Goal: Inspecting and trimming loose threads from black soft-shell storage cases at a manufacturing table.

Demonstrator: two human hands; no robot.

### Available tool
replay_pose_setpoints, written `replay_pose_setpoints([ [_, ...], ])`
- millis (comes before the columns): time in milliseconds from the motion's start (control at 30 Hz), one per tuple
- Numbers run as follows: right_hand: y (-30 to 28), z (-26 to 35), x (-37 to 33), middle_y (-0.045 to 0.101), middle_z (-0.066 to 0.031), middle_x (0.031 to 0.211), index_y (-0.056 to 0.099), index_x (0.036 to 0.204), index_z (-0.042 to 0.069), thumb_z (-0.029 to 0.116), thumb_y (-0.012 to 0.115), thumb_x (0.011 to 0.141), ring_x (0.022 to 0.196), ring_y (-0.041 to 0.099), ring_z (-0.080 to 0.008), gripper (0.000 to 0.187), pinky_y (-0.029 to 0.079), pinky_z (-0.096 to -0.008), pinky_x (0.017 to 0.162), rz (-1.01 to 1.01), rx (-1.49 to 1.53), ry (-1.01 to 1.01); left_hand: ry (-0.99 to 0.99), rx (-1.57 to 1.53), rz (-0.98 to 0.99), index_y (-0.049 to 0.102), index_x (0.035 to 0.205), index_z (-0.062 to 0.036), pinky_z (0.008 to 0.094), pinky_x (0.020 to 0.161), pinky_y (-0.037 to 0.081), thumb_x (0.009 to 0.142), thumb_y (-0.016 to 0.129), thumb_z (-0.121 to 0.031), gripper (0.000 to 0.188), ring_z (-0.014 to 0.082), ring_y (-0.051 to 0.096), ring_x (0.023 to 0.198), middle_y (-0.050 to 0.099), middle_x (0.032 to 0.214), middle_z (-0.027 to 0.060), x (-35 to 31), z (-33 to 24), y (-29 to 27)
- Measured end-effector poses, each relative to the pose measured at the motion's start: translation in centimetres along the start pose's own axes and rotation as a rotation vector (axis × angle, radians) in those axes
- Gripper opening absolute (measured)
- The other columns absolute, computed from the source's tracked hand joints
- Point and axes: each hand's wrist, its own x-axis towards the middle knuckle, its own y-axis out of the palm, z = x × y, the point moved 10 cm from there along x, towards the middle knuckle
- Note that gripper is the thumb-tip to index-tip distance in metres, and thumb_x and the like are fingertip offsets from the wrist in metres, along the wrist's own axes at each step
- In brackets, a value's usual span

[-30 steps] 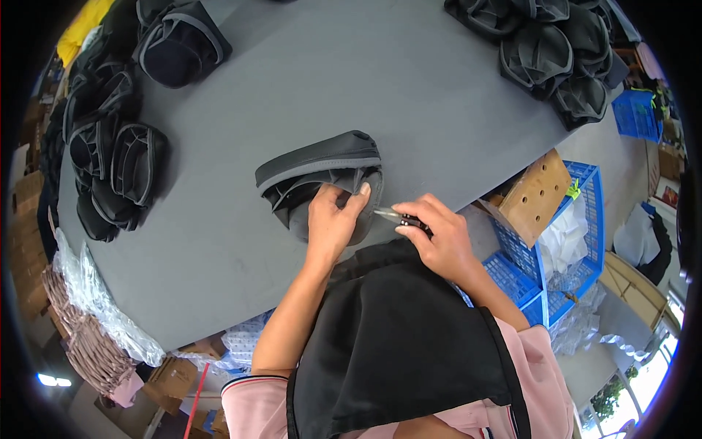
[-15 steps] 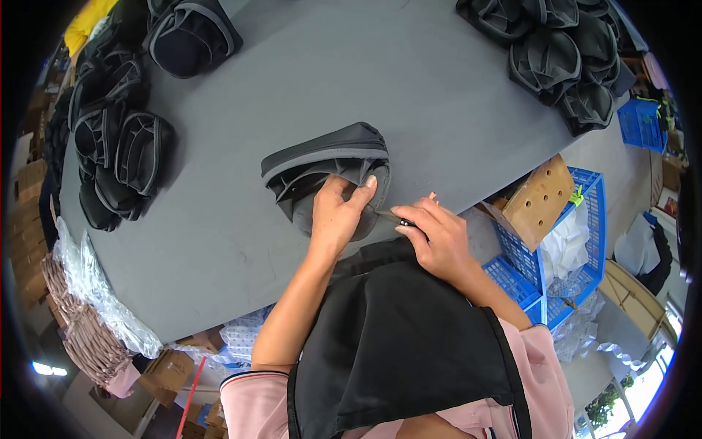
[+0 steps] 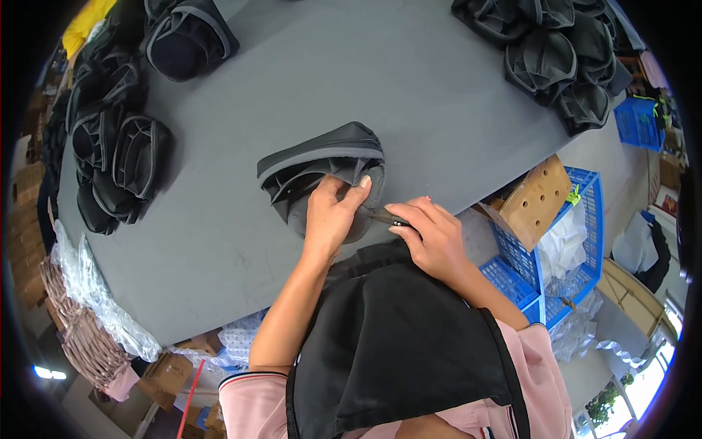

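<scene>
A black fabric pouch (image 3: 329,144) with grey edging and inner dividers lies opened toward me in the middle of the table. My left hand (image 3: 333,212) grips its near edge, thumb on the outside and fingers tucked inside, partly hidden. Close by on the right, my right hand (image 3: 431,233) is closed around small thread snips (image 3: 387,216) with dark blades and a black handle. The blade tips point left and reach the pouch edge beside my left thumb. Whether they touch the fabric I cannot tell.
Similar black pouches are heaped on the grey table (image 3: 219,241) at the far left (image 3: 139,154) and far right (image 3: 541,62). Beyond the table's right edge stand blue crates (image 3: 596,219) and a cardboard piece with holes (image 3: 537,201). Clear plastic wrap (image 3: 124,314) hangs at the left.
The snips in my right hand have moved slightly left, their tips closer to the pouch edge and my left thumb. My left hand keeps its grip on the pouch.
</scene>
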Motion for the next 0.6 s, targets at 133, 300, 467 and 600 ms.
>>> replay_pose_setpoints([
  [133,1.3,-1.2,-0.1,0.061,-0.0087,0.081,0.064,0.096,0.005,0.002,0.068,0.071,0.067,0.057,-0.0212,0.026,0.046,-0.0312,0.063,0.185,0.142,0.069,-0.033,0.012,0.017,0.063,0.086,0.0069,0.0291,0.068,0.042,0.078,0.068,-0.031,0.039,0.0169,0.054,0.076,0.06,0.083,0.011,0.0,0.0,-0.7],
  [300,2.2,-1.6,2.8,0.05,-0.0072,0.072,0.062,0.097,0.005,0.004,0.067,0.073,0.062,0.051,-0.0195,0.025,0.041,-0.0294,0.057,0.121,0.427,0.18,-0.159,0.08,0.191,0.063,0.094,0.0064,0.027,0.07,0.044,0.079,0.067,-0.032,0.041,0.0144,0.055,0.081,0.063,0.088,0.0127,-0.8,-1.8,-1.3],
  [467,4.0,-1.6,2.9,0.047,-0.0023,0.069,0.064,0.084,0.002,-0.002,0.065,0.075,0.059,0.043,-0.0105,0.01,0.035,-0.0246,0.053,0.026,0.569,0.153,0.331,0.161,0.22,0.045,0.125,-0.0015,0.0313,0.083,0.046,0.068,0.074,-0.009,0.064,0.0201,0.054,0.099,0.052,0.116,0.0123,-5.9,-5.5,-2.1],
  [600,6.3,-2.3,0.7,0.045,-0.0006,0.068,0.064,0.085,0.002,0.005,0.06,0.081,0.058,0.041,-0.0085,0.007,0.035,-0.0241,0.053,0.125,0.675,0.282,0.344,0.328,0.171,0.042,0.122,-0.003,0.0335,0.084,0.046,0.064,0.069,0.006,0.065,0.027,0.053,0.1,0.044,0.118,0.0148,-7.2,-2.6,-1.2],
])
